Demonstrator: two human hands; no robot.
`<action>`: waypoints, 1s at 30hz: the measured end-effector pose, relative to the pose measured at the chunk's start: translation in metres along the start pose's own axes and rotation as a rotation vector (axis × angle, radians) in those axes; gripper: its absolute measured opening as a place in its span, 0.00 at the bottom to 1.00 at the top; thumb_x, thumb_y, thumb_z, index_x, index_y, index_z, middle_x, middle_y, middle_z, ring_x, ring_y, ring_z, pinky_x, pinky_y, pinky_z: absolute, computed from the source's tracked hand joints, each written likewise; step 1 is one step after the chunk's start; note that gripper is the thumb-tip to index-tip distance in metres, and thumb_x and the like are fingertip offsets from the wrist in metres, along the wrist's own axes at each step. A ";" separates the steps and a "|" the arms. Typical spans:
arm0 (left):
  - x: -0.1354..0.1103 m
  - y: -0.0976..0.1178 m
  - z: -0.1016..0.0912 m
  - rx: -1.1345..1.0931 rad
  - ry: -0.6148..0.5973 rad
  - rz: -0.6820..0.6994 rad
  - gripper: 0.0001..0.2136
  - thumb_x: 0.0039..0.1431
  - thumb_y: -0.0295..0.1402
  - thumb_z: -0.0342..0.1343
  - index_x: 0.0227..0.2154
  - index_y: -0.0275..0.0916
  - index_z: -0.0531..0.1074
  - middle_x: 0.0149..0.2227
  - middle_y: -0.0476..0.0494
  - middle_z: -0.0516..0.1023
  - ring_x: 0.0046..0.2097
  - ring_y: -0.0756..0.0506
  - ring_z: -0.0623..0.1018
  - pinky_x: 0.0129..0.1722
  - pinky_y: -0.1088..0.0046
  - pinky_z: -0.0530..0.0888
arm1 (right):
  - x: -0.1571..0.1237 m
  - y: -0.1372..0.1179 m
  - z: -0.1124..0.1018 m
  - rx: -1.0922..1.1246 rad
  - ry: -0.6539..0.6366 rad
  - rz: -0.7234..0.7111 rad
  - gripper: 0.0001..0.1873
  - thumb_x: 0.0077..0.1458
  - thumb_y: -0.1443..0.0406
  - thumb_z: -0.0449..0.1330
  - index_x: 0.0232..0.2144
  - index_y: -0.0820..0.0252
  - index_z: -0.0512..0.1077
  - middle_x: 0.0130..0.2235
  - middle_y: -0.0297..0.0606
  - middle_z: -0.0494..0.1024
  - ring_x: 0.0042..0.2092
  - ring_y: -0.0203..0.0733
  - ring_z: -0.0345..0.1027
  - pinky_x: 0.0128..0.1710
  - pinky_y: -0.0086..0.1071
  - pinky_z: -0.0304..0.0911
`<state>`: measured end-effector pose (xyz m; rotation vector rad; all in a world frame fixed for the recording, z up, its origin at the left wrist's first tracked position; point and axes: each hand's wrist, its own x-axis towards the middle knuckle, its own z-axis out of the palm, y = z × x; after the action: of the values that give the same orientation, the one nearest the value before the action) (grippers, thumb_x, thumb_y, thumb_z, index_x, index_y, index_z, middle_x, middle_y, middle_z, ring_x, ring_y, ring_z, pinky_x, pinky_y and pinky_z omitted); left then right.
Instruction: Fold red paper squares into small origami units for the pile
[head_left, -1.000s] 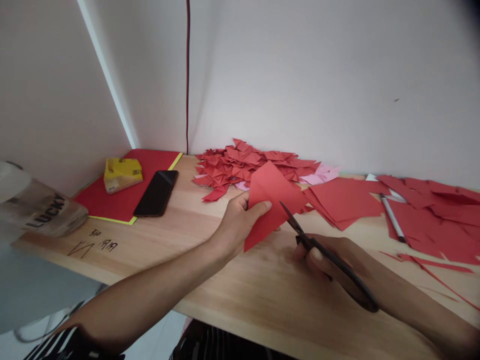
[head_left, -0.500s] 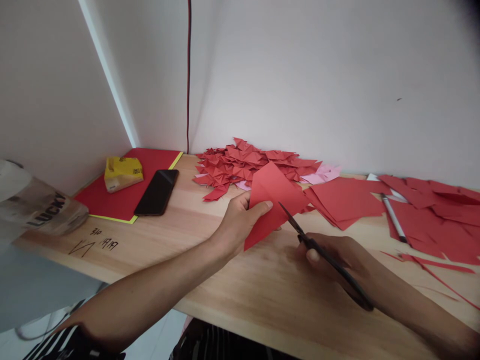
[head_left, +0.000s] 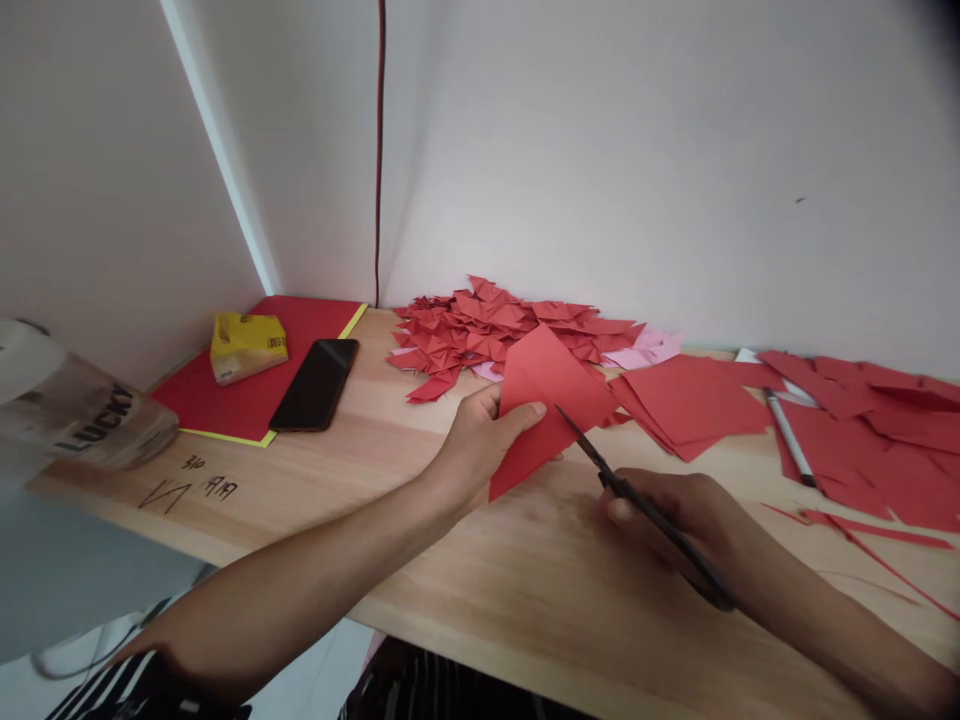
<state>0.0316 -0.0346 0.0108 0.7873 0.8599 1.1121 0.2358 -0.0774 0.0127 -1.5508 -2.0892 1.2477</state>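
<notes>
Between the thumb and fingers of my left hand (head_left: 480, 440) is a sheet of red paper (head_left: 551, 375), held tilted above the wooden table (head_left: 480, 600). My right hand (head_left: 675, 510) is closed around a pair of black scissors (head_left: 637, 500). Their blades point up and left, and the tip overlaps the lower right part of the sheet in view. Some of my left fingers are hidden behind the paper. Right of the sheet lies a stack of cut red paper pieces (head_left: 690, 400).
Folded red paper pieces (head_left: 480, 330) are heaped against the wall. On the left are a black phone (head_left: 315, 385), a yellow packet (head_left: 247, 345), red sheets (head_left: 322, 315) and a clear LUCKY bottle (head_left: 112, 420). A white pen (head_left: 789, 435) and thin red strips (head_left: 885, 530) lie on the right.
The scissors' handle end has shifted slightly up and left with my right hand. My left hand and the red paper have hardly moved.
</notes>
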 end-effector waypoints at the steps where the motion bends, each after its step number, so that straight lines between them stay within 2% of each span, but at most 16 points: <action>1: 0.000 0.000 0.000 -0.002 -0.001 0.002 0.11 0.51 0.29 0.62 0.37 0.32 0.73 0.31 0.42 0.79 0.28 0.50 0.77 0.29 0.75 0.77 | 0.000 0.001 0.000 -0.002 0.006 0.007 0.22 0.59 0.49 0.52 0.22 0.58 0.60 0.21 0.30 0.60 0.23 0.33 0.53 0.23 0.29 0.47; 6: 0.001 -0.001 -0.001 0.002 -0.004 0.006 0.11 0.51 0.30 0.62 0.37 0.32 0.73 0.32 0.43 0.78 0.28 0.50 0.77 0.29 0.75 0.76 | 0.000 0.002 0.001 -0.014 -0.009 0.043 0.23 0.60 0.49 0.51 0.23 0.59 0.62 0.20 0.31 0.63 0.22 0.33 0.55 0.22 0.28 0.48; 12: 0.003 -0.003 -0.004 0.007 -0.013 -0.012 0.12 0.49 0.32 0.65 0.36 0.33 0.73 0.31 0.43 0.78 0.28 0.49 0.77 0.29 0.74 0.75 | -0.001 -0.003 -0.003 -0.039 -0.030 0.018 0.24 0.61 0.47 0.49 0.24 0.58 0.60 0.21 0.30 0.59 0.24 0.33 0.51 0.22 0.28 0.46; 18: 0.002 -0.003 -0.003 0.004 -0.036 -0.021 0.12 0.48 0.32 0.66 0.36 0.34 0.74 0.32 0.44 0.79 0.30 0.50 0.77 0.32 0.74 0.74 | -0.005 -0.005 -0.005 -0.065 -0.051 -0.013 0.21 0.62 0.48 0.48 0.28 0.58 0.61 0.27 0.32 0.63 0.28 0.36 0.54 0.27 0.31 0.51; 23: 0.000 -0.005 -0.001 -0.006 -0.050 -0.029 0.11 0.47 0.31 0.66 0.34 0.34 0.74 0.33 0.44 0.80 0.29 0.51 0.77 0.32 0.75 0.74 | -0.006 -0.005 -0.007 -0.039 -0.057 -0.019 0.20 0.61 0.49 0.49 0.28 0.58 0.61 0.27 0.32 0.61 0.28 0.36 0.52 0.27 0.31 0.49; 30: -0.003 -0.007 0.002 0.011 -0.064 -0.064 0.14 0.46 0.32 0.67 0.36 0.32 0.75 0.32 0.43 0.80 0.31 0.49 0.77 0.33 0.74 0.73 | -0.005 -0.006 -0.005 -0.015 -0.050 -0.027 0.21 0.62 0.48 0.49 0.28 0.59 0.62 0.27 0.32 0.60 0.28 0.35 0.52 0.27 0.30 0.50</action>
<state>0.0352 -0.0398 0.0064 0.7949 0.8323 1.0214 0.2374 -0.0799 0.0215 -1.5075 -2.1470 1.2770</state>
